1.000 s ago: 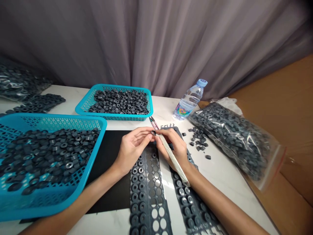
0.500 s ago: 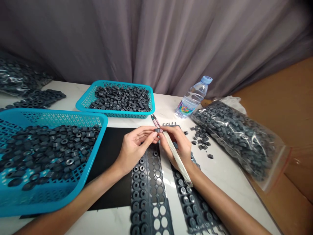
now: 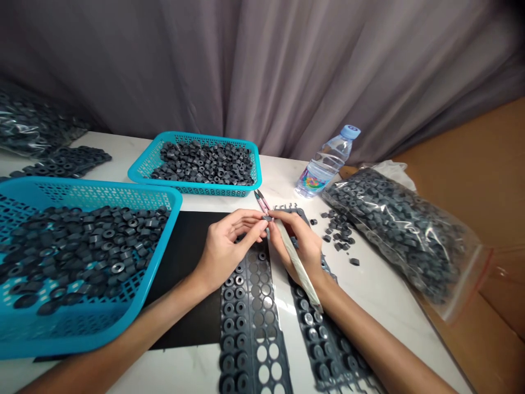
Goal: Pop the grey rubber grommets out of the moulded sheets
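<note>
My left hand [image 3: 229, 249] is closed, pinching a small dark grey ring-shaped piece [image 3: 267, 218] between thumb and fingertips. Held like a pen in my right hand [image 3: 301, 243] is a long slim tool with a cream wrapped handle [image 3: 296, 260]; its tip meets the piece, hidden by my fingers. Just beyond the fingertips lie small pink-handled snips [image 3: 262, 203]. Below my hands is a dark moulded sheet [image 3: 235, 323] with rings on its left side and bare round holes on its right. A second dark sheet [image 3: 318, 339] of round pieces runs under my right wrist.
Two blue baskets, one near left [image 3: 164, 257] and one at the back [image 3: 192, 189], hold many dark rings. A water bottle [image 3: 326, 164] stands back right, beside a full clear bag [image 3: 406, 235] and loose pieces [image 3: 339, 230]. Another bag [image 3: 36, 120] sits far left.
Both hands stay together at the same place. The small piece looks slightly turned in my fingers, and the view has shifted a little.
</note>
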Motion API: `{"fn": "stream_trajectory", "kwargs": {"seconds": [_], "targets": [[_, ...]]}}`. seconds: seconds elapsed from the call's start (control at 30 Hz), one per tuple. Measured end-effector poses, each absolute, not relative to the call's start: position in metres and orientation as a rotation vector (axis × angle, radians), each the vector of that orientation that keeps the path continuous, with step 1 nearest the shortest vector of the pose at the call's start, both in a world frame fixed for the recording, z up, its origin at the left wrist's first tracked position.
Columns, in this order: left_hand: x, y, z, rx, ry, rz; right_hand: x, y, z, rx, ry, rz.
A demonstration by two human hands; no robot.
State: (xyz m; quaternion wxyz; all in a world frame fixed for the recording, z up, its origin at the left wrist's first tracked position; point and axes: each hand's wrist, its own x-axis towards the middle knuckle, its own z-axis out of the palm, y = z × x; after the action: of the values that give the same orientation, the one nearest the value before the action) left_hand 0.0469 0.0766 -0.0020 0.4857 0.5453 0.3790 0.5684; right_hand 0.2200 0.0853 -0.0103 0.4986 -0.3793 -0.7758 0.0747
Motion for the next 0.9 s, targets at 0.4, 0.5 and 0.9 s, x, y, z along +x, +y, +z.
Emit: {"fn": "stream_trajectory", "kwargs": {"seconds": [0.4, 0.5, 0.9], "targets": [[0.0462, 0.0773, -0.0052, 1.425, 0.937, 1.409, 0.2186, 0.0827, -0.0122, -0.981, -1.824, 0.226], [0.0463, 0.0773, -0.0057, 1.441, 0.945, 1.412, 0.2209, 0.0836, -0.0127, -0.974, -1.857, 0.215], [0.0456, 0.0757, -0.0052, 1.539, 0.984, 1.434, 0.2203, 0.0820, -0.0147, -0.981, -1.830, 0.231]]}}
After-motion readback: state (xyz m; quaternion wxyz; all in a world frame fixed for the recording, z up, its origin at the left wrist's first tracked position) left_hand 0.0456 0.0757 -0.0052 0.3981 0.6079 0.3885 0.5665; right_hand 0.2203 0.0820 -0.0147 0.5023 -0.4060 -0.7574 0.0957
